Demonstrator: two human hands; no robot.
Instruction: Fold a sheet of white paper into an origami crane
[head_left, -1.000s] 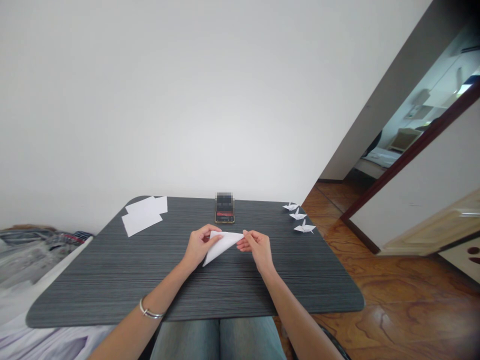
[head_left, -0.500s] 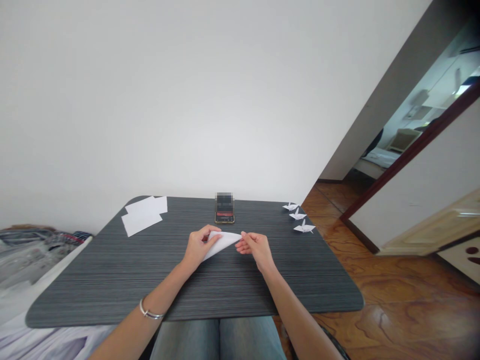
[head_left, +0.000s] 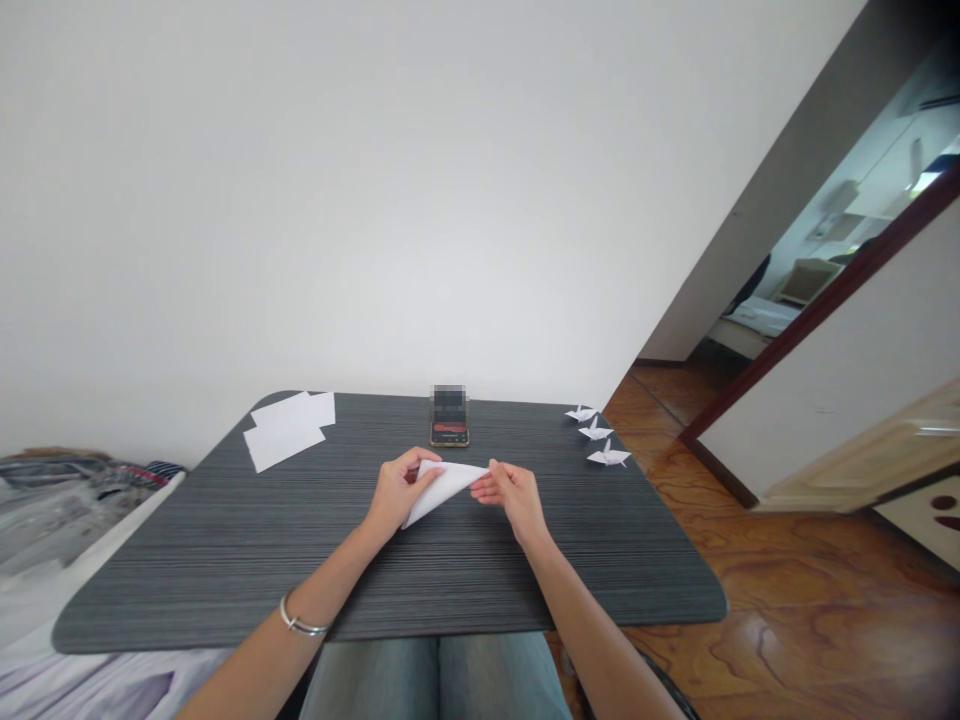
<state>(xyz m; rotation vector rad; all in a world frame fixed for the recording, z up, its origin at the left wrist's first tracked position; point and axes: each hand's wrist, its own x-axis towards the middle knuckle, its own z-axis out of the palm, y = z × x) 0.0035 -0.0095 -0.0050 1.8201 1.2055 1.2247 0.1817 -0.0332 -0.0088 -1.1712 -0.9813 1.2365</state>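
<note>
A white sheet of paper [head_left: 448, 486], folded into a narrow triangle, is held above the dark table between both hands. My left hand [head_left: 400, 492] is closed on its wide end, thumb on the near face and fingers behind. At the pointed right end, my right hand [head_left: 511, 493] pinches the tip between thumb and forefinger, with its other fingers loosely curled below. The fingers behind the paper are partly hidden.
A phone [head_left: 449, 425] stands propped near the back of the dark table [head_left: 225, 560]. White paper sheets [head_left: 283, 440] lie at the back left. Three folded paper cranes [head_left: 595, 430] sit along the right edge. Clothes [head_left: 75, 510] are piled at the left.
The paper's pointed end and the right fingertips have shifted very slightly right and up. A bit more of the paper's lower left corner shows below the left hand.
</note>
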